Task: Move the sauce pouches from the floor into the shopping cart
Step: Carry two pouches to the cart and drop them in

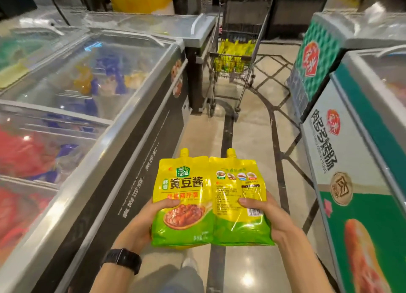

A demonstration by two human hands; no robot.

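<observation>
two soft sauce pouches are held side by side in the air, near the bottom middle of the view. they are over the floor (248,128) and well apart from the shopping cart (222,74).

the left pouch (183,196) shows its front. it is shiny plastic, yellow on top and green at the bottom, with big dark letters and a picture of brown food on a spoon. the right pouch (239,196) shows its back, with small print and a bar code. each one has a short yellow spout at a top corner. their inner edges touch.

the left hand (149,218) grips the left pouch from its outer side, with the thumb pressed flat on the front. the right hand (270,215) grips the right pouch the same way. a black watch (122,259) sits on the left wrist.

the floor is smooth, shiny stone, pale with dark lines. the cart stands far up the aisle. it is made of thin grey wire, and more yellow pouches (235,49) are piled inside it.

on the left runs a long freezer (142,161) with a dark side, a silver metal edge and clear curved lids. blurry red, blue and yellow bags show inside. on the right is another freezer (351,161) with white and green sides and big printed signs.
</observation>
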